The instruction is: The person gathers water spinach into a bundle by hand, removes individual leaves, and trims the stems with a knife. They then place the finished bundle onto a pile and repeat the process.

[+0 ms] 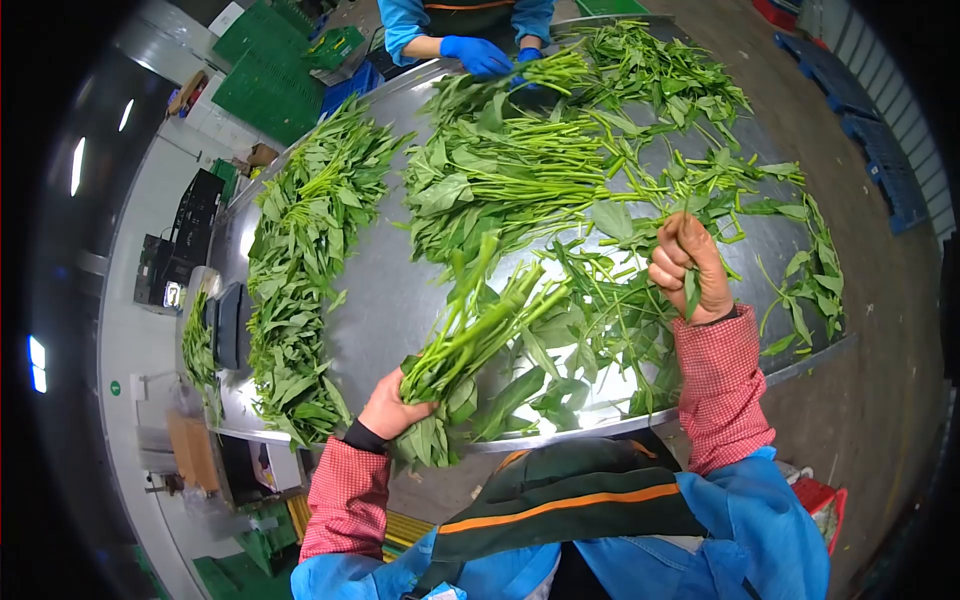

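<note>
wall label (115, 388) blurred; left hand (393, 408) grips leafy stems (490, 322)

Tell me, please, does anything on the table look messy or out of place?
Only the loose greens near the right hand look untidy: their stems lie crossed, pointing many ways, while the pile beyond has its stems mostly lined up. I see no clear damage.

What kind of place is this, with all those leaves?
It looks like a vegetable sorting or packing room, maybe in a warehouse. Leafy greens lie in heaps on a big metal table, green crates stand beyond it, and someone across the table wears blue gloves.
</note>
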A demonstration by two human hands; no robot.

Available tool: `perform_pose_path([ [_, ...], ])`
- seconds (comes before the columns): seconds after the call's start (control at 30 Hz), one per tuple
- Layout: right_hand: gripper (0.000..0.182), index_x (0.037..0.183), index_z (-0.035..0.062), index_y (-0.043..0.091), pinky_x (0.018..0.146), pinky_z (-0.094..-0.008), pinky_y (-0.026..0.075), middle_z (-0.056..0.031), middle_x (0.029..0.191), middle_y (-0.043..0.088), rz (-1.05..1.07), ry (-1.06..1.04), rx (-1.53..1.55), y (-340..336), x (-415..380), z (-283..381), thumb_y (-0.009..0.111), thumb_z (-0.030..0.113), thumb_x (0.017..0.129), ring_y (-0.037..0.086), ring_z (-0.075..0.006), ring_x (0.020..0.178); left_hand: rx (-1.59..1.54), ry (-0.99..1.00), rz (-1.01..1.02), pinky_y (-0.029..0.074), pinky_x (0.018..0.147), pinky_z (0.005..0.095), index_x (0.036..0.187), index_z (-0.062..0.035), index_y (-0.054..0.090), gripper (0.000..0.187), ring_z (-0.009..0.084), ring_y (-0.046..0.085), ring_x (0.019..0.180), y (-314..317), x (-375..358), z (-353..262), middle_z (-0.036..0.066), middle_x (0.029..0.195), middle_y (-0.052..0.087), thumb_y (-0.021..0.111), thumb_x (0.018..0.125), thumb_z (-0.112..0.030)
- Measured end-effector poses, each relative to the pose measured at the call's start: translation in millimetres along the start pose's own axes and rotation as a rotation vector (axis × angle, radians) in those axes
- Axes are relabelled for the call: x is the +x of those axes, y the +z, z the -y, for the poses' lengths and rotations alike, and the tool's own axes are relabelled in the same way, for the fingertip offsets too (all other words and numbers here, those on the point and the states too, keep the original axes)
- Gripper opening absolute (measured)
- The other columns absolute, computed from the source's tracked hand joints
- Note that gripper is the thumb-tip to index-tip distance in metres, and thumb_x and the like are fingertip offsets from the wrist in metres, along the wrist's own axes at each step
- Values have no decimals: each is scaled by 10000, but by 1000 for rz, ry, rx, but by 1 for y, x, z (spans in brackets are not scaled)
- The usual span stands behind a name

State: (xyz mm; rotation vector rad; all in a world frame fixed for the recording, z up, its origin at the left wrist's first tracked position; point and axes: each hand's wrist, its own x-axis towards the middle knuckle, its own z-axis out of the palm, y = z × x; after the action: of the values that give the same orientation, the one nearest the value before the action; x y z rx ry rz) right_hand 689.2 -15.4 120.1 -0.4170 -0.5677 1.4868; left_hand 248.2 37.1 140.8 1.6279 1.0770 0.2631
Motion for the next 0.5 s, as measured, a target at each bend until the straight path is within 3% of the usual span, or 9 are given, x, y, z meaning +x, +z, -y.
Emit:
perform_pose_path([
  [0.03, 184, 964, 42, 632, 452, -241, 384, 19, 621, 532, -29, -22, -21, 2, -1, 3, 616, 214, 903, 453, -71, 510, -9, -8, 2, 438, 911, 291, 1226, -11, 505, 545, 118, 549, 1013, 0, 0, 2, 34, 1114, 604, 723, 727, -27],
  [0.13, 303, 1031, 32, 607, 483, -290, 442, -19, 682, 601, -137, -30, -916, 36, 5, -24, 665, 278, 864, 536, -101, 569, -49, -22, 3, 435, 903, 295, 1188, -11, 514, 508, 120, 543, 989, 3, 1, 5, 31, 1089, 605, 739, 734, -40],
  [0.2, 405, 1053, 19, 601, 516, -349, 486, -78, 667, 631, -96, -217, -1179, 56, 5, -57, 688, 346, 829, 607, -180, 578, -42, -10, 15, 431, 891, 297, 1196, -13, 510, 516, 119, 531, 977, 8, 3, 3, 25, 1078, 594, 739, 734, -36],
  [0.27, 420, 951, 10, 615, 487, -370, 477, -107, 579, 595, -123, -191, -1767, 93, 1, -65, 688, 399, 809, 607, -253, 519, -86, -29, 37, 426, 913, 299, 1205, -10, 500, 528, 126, 533, 1004, 11, 4, -4, 27, 1104, 593, 738, 734, -25],
  [0.3, 289, 858, 19, 603, 467, -393, 474, -118, 532, 570, -93, -179, -1917, 95, 5, -79, 648, 303, 827, 601, -307, 499, -109, -20, 29, 425, 919, 300, 1209, -9, 497, 532, 127, 533, 1011, 18, 5, -7, 28, 1111, 593, 737, 735, -20],
  [0.43, 81, 825, 38, 560, 465, -397, 486, -127, 579, 595, -34, -312, -1995, 41, 14, -112, 579, 61, 749, 623, -299, 533, -133, -39, 35, 419, 936, 304, 1222, -8, 487, 547, 126, 532, 1030, 22, 3, -6, 32, 1136, 591, 734, 734, -1],
  [0.5, 42, 793, 48, 545, 453, -397, 477, -120, 621, 597, -201, -327, -1994, 20, 14, -99, 571, 50, 760, 627, -306, 560, -120, -64, 35, 421, 932, 304, 1227, -9, 485, 549, 127, 537, 1022, 20, -3, 0, 36, 1131, 595, 735, 740, -30],
])
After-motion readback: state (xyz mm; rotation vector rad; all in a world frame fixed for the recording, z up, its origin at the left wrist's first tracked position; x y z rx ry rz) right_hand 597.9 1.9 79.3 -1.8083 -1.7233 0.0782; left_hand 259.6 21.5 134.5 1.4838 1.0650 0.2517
